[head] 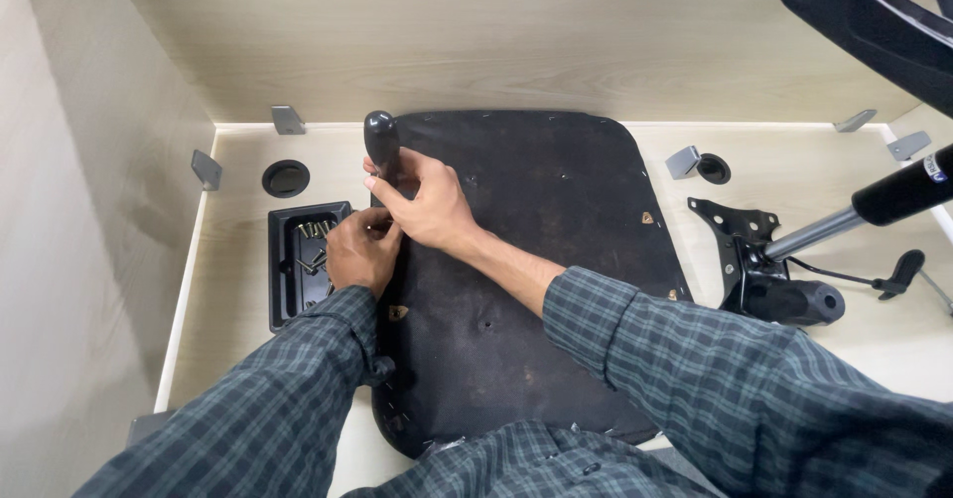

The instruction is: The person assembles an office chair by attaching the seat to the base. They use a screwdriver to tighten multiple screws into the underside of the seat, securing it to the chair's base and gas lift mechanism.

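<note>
Black screwdriver handle [380, 141] is standing upright at the seat base's [536, 280] left edge, right hand [429, 205] clamping its fingers on the shaft below, left hand [359, 250] pinching together beside the tip, screw tray [298, 260] just left.

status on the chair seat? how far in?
Early. Done: seat pan lies underside up on the bench. In hand: right hand steadies a black handle at the seat's left edge; left hand is beside it, next to the black screw tray. Left: tilt mechanism with gas cylinder lies unattached to the right.
</note>
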